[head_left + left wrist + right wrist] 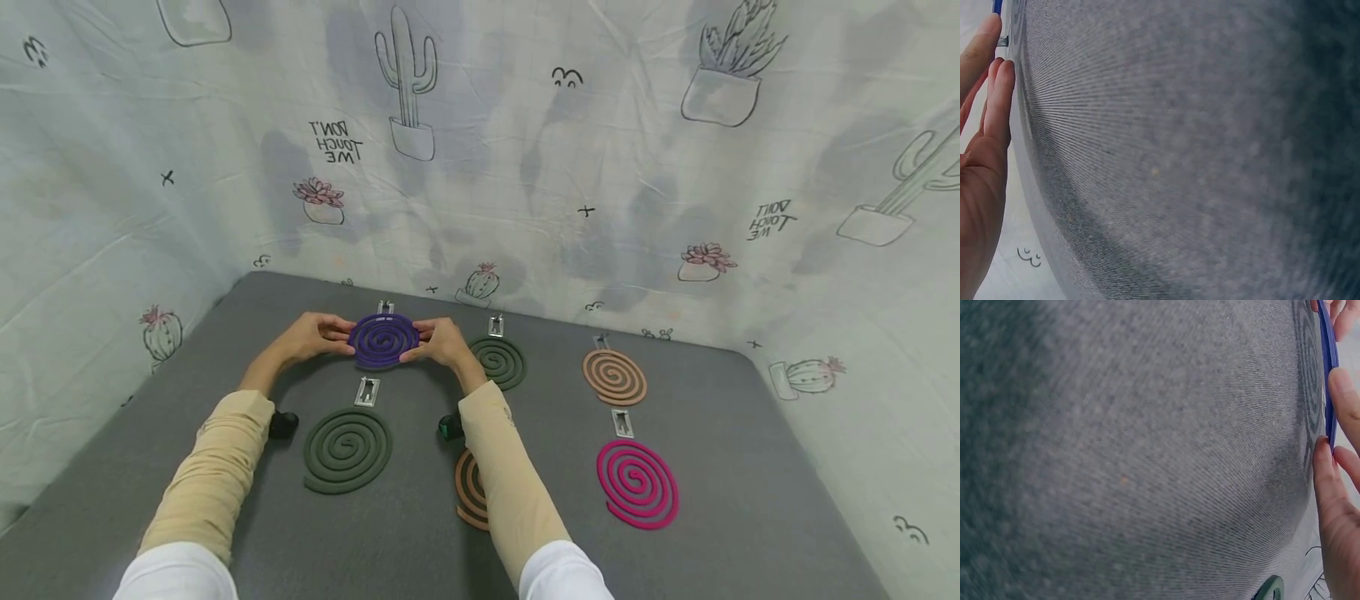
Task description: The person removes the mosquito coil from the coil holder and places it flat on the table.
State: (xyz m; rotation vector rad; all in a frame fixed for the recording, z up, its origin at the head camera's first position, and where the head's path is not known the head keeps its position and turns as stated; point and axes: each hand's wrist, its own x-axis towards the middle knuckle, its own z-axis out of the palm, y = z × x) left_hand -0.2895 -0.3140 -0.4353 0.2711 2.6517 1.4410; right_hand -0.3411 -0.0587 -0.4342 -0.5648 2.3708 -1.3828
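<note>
Both hands hold a purple mosquito coil (383,340) between them, raised off the grey table near its back edge. My left hand (313,336) pinches the left rim with thumb and fingers. On the opposite rim the right hand (447,343) grips in the same way. The right wrist view shows the purple coil (1327,369) edge-on, its shadow on the grey surface beside it. Only a sliver of the blue-purple rim (997,6) reaches the left wrist view, by the fingertips. A small metal coil stand (386,307) lies just behind the coil.
Green coils (347,451) lie in front and right of the hands, another green coil (498,363) by the right wrist. An orange coil (470,493) is partly under the right forearm. Farther right are another orange coil (614,377), a pink coil (637,484) and metal stands (622,423).
</note>
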